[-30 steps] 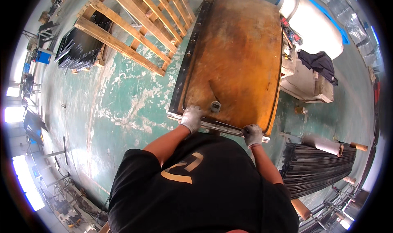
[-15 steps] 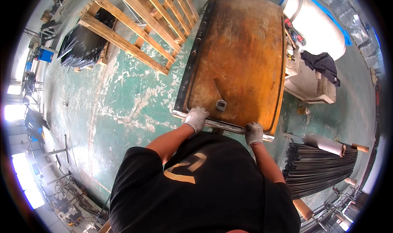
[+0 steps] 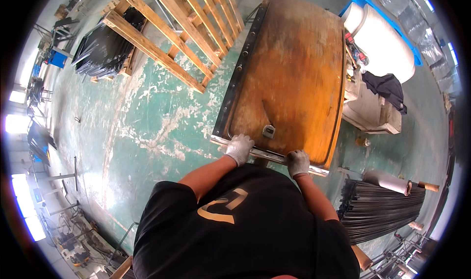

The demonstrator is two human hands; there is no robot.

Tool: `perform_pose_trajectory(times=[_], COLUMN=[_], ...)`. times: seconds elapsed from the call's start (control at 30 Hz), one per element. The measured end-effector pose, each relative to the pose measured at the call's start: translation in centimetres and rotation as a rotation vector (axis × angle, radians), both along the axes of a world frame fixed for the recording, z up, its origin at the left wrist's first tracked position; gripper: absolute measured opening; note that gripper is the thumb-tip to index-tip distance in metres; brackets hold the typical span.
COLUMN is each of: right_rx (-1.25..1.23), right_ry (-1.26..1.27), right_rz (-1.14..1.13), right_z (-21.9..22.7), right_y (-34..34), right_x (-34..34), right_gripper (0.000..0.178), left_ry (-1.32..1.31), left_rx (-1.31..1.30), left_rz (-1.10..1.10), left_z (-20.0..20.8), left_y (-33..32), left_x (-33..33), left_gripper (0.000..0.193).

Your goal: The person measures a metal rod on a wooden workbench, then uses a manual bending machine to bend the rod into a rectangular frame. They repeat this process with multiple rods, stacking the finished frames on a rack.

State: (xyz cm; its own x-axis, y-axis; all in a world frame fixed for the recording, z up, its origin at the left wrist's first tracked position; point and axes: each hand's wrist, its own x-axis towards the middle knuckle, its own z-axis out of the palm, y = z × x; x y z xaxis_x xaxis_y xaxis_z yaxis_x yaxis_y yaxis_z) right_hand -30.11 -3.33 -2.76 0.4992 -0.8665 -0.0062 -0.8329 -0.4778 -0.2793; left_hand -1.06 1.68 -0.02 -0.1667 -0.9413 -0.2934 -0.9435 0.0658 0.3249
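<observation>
Both hands wear pale work gloves and rest at the near end of a worn orange-brown wooden worktable (image 3: pixel 299 68). My left hand (image 3: pixel 239 149) is near the left corner, its fingers curled over the metal strip (image 3: pixel 269 155) along that end. Further right, my right hand (image 3: pixel 298 162) is closed over the same strip, knuckles up. The undersides of both hands are hidden. A thin dark line with rounded corners (image 3: pixel 338 132) runs round the tabletop just inside its border. Beyond my hands, a tape measure (image 3: pixel 268 131) lies on the wood, beside a thin dark strip (image 3: pixel 266 112).
A dark rail with holes (image 3: pixel 240 68) edges the table's left side. Wooden pallet slats (image 3: pixel 162 55) and black bundled pieces (image 3: pixel 105 46) stand far left. To the right are a white roll (image 3: pixel 382 38), a dark cloth (image 3: pixel 383 88) and stacked black bars (image 3: pixel 382 210).
My right hand has shifted slightly left along the near strip, closer to the left hand. The table and tape measure appear a little lower in the picture, as the view has shifted.
</observation>
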Motion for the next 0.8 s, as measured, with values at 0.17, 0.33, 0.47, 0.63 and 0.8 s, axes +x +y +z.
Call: perform_pose_trajectory(times=[0.17, 0.33, 0.47, 0.63, 0.8], right_rx=[0.025, 0.035, 0.038, 0.076, 0.088], right_ry=[-0.021, -0.001, 0.025, 0.048, 0.053], right_rz=[0.015, 0.005, 0.04, 0.039, 0.049], right_z=[0.4, -0.1, 0.2, 0.3, 0.7], right_y=[-0.3, -0.2, -0.2, -0.1, -0.4], right_x=[1.0, 0.9, 0.8, 0.6, 0.7], right_gripper=[0.016, 0.012, 0.011, 0.013, 0.015], left_ry=[-0.041, -0.048, -0.029, 0.114, 0.141], left_rx=[0.01, -0.046, -0.103, -0.171, -0.156], left_rz=[-0.04, -0.058, -0.076, -0.059, -0.046], left_z=[0.1, 0.1, -0.3, 0.4, -0.2], left_y=[-0.6, -0.4, -0.1, 0.9, 2.1], left_x=[0.5, 0.3, 0.2, -0.4, -0.6], left_gripper=[0.019, 0.018, 0.017, 0.016, 0.017])
